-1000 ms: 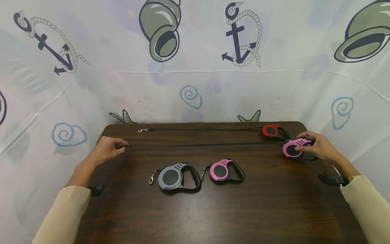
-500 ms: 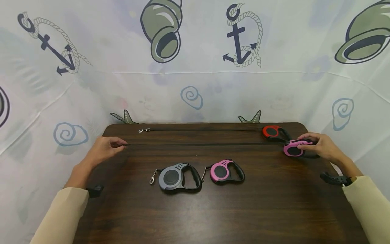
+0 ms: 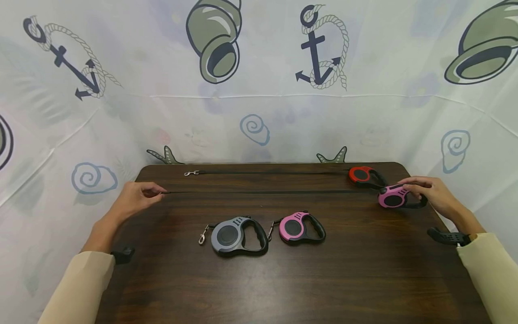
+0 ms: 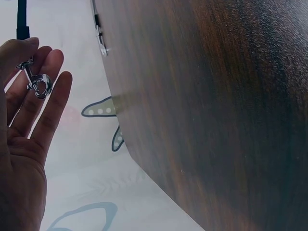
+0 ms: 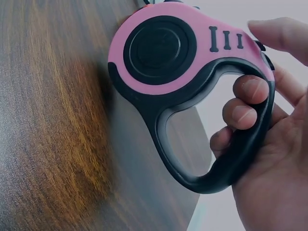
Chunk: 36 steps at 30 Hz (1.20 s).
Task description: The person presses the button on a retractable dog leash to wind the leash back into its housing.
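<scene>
Pink leash reel (image 5: 192, 86) at the table's (image 3: 283, 279) far right edge, black handle wrapped by curled fingers (image 5: 245, 103) of the right hand (image 3: 435, 198). Black tape (image 3: 263, 192) stretched leftward, metal clip (image 4: 36, 82) pinched at the left hand's (image 3: 135, 198) fingertips, other fingers loosely straight.

Looks like a makeshift recording setup rather than a real room: a dark wood-grain table (image 3: 283, 279) boxed in by a white nautical-print curtain (image 3: 267, 112) with anchors, shells and starfish, and four retractable dog leashes (image 3: 238, 235) laid out on it.
</scene>
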### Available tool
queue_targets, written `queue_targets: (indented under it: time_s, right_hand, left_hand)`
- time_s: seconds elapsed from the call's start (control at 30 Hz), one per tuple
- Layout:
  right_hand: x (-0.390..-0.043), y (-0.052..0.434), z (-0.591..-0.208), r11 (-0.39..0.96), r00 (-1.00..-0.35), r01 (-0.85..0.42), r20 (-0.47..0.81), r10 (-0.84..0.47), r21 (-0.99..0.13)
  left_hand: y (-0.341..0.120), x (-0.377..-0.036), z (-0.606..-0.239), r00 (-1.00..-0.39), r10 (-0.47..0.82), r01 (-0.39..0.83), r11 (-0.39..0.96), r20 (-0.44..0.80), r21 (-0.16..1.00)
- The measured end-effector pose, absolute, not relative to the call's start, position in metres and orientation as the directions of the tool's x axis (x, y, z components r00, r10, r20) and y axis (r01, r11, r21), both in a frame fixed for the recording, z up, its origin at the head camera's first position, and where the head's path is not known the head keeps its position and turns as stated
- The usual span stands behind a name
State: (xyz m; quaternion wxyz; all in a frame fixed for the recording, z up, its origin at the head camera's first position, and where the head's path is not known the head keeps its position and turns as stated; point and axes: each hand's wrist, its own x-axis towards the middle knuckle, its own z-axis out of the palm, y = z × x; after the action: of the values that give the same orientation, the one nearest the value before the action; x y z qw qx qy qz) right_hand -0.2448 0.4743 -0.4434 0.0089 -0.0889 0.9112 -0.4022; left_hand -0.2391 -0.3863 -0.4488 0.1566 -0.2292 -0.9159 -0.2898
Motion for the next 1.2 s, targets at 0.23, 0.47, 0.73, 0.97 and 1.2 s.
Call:
queue_targets:
  time_s: [0.23,0.47,0.73,0.97,1.2]
  right_hand:
    - [-0.2487,0.4778,-0.4441,0.28,-0.972,-0.159,0.101,-0.213,-0.947]
    - [-0.248,0.4767,-0.4434,0.168,-0.973,-0.135,0.099,-0.207,-0.977]
    - [-0.2469,0.4774,-0.446,0.022,-0.974,-0.1,0.093,-0.209,-0.995]
    - [-0.2469,0.4764,-0.446,0.056,-0.984,-0.097,0.087,-0.155,-0.994]
    - [-0.2471,0.4753,-0.445,0.08,-0.988,-0.096,0.086,-0.125,-0.992]
  left_hand:
    - [-0.3865,-0.2374,-0.4472,-0.861,0.3,0.489,0.712,0.411,0.505]
    - [-0.3861,-0.234,-0.4434,-0.863,0.28,0.484,0.692,0.42,0.535]
    - [-0.3861,-0.2334,-0.4432,-0.867,0.284,0.486,0.67,0.41,0.561]
    - [-0.3855,-0.234,-0.4451,-0.907,0.254,0.418,0.622,0.335,0.662]
    - [-0.385,-0.2339,-0.4465,-0.92,0.265,0.39,0.571,0.287,0.723]
